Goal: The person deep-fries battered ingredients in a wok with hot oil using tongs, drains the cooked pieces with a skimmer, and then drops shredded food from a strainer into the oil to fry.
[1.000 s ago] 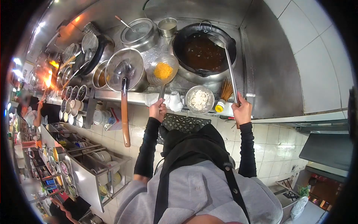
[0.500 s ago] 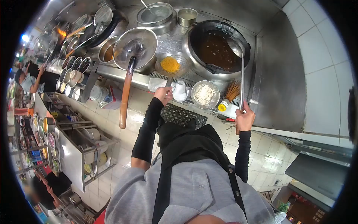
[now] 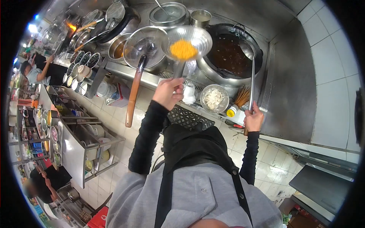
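In my left hand [image 3: 168, 94] is the handle of a perforated skimmer [image 3: 203, 40], fingers closed round it. Yellow-orange crumbly food [image 3: 183, 49] lies heaped in the skimmer, which hovers above the counter, left of the wok [image 3: 213, 32]. My right hand [image 3: 253, 119] grips the long handle of a ladle [image 3: 252, 81]. The ladle's bowl rests at the right side of the wok, at the edge of dark brown liquid [image 3: 226, 57]. Between my hands, a metal bowl [image 3: 225, 106] of pale sliced food [image 3: 213, 98] stands at the counter's front.
A large mesh strainer [image 3: 133, 45] with a wooden handle sits on a pot at left, its handle jutting past the counter. A bamboo brush [image 3: 242, 96] and a yellow-capped bottle [image 3: 231, 111] stand beside the bowl. Co-workers [image 3: 38, 72] are at far left.
My left hand has lifted the skimmer with the yellow-orange food off the counter, raising it up and slightly right. The ladle stays in the wok in my right hand.
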